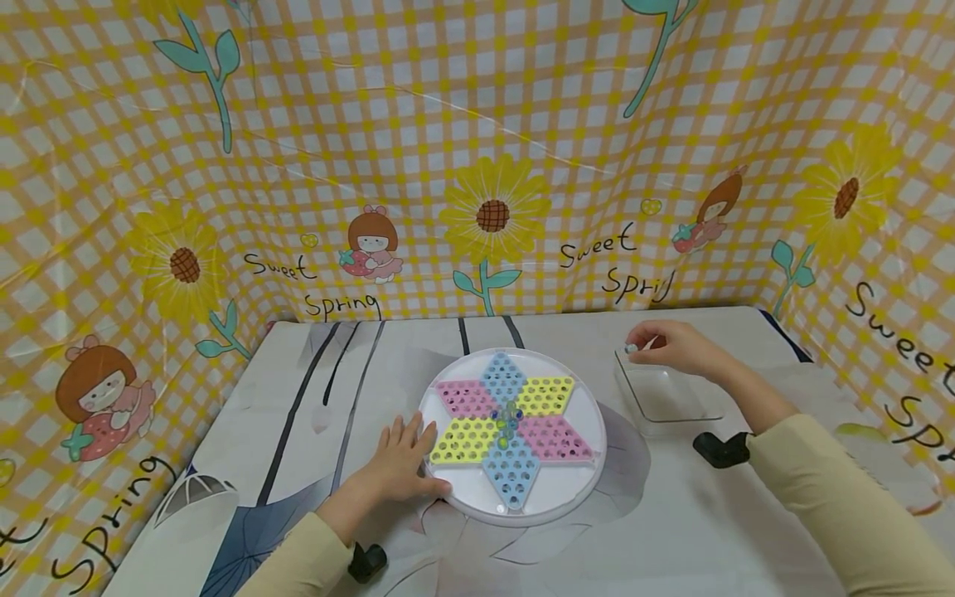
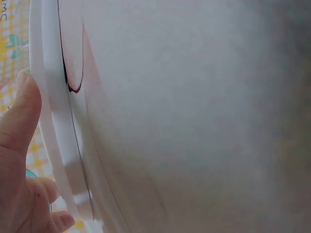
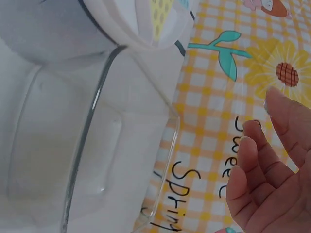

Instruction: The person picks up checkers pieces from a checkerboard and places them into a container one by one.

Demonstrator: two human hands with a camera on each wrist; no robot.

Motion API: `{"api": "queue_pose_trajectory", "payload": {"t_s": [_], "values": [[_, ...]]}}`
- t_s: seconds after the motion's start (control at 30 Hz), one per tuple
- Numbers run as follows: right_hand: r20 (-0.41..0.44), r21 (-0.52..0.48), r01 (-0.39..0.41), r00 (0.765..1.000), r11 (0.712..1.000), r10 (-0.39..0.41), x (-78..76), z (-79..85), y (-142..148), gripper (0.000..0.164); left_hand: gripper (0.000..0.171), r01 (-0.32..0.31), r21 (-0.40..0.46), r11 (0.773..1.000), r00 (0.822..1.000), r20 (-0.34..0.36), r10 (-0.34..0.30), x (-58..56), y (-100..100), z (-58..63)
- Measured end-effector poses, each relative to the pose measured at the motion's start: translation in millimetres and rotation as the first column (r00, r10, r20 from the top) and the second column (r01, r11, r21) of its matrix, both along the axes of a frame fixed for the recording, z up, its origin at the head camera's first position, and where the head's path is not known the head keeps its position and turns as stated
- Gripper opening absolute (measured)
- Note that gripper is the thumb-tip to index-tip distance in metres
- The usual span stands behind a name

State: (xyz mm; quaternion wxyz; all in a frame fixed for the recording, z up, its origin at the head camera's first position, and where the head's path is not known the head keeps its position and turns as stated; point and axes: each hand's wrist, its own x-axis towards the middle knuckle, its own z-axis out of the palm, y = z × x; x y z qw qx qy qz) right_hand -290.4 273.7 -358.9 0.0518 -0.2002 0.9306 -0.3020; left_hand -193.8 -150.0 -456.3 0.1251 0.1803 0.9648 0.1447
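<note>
A round white Chinese checkers board (image 1: 477,493) with a star of blue, pink and yellow points lies on the table. Several glass marbles (image 1: 507,419) cluster at its centre. My left hand (image 1: 399,464) rests along the board's left rim with fingers spread; the left wrist view shows its thumb (image 2: 22,114) against the white rim. My right hand (image 1: 667,344) is over the far left corner of a clear rectangular container (image 1: 634,406), its fingertips pinching a small pale glass marble (image 1: 631,349). In the right wrist view the marble is hidden, and the curled fingers (image 3: 250,150) show beside the container.
The table (image 1: 388,365) has a pale cloth printed with dark lines and leaf shapes. Behind and at both sides hangs a yellow checked curtain (image 1: 418,124) with sunflowers. Black wrist-camera mounts (image 1: 721,448) sit under both wrists, close over the table.
</note>
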Motion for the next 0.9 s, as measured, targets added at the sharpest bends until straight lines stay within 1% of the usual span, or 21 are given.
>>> {"api": "queue_pose_trajectory", "payload": {"t_s": [0.2,0.3,0.5,0.63,0.9], "values": [[0.002,0.001,0.033,0.999,0.999,-0.033,0.9,-2.8,15.6,0.027,0.096,-0.002,-0.001,1.000,1.000,-0.001,0.002,0.2,-0.3,0.0],[0.001,0.003,0.036,0.999,0.999,-0.036,0.5,-5.5,23.3,0.028,0.096,-0.004,-0.004,1.000,1.000,0.001,0.004,-0.1,0.1,0.4],[0.011,-0.008,0.040,0.999,0.999,-0.040,-2.0,-15.9,40.0,0.027,0.096,-0.007,-0.010,1.000,1.000,0.009,0.007,-0.4,0.5,1.0],[0.002,-0.005,0.049,0.999,0.999,-0.049,-1.8,-22.4,49.6,0.028,0.096,-0.008,-0.009,1.000,1.000,0.008,0.008,-0.6,1.0,1.0],[0.049,0.015,0.073,0.996,0.997,-0.073,-1.7,-30.5,58.2,0.031,0.097,-0.013,-0.017,1.000,1.000,0.012,0.013,-1.0,1.4,0.0]]}}
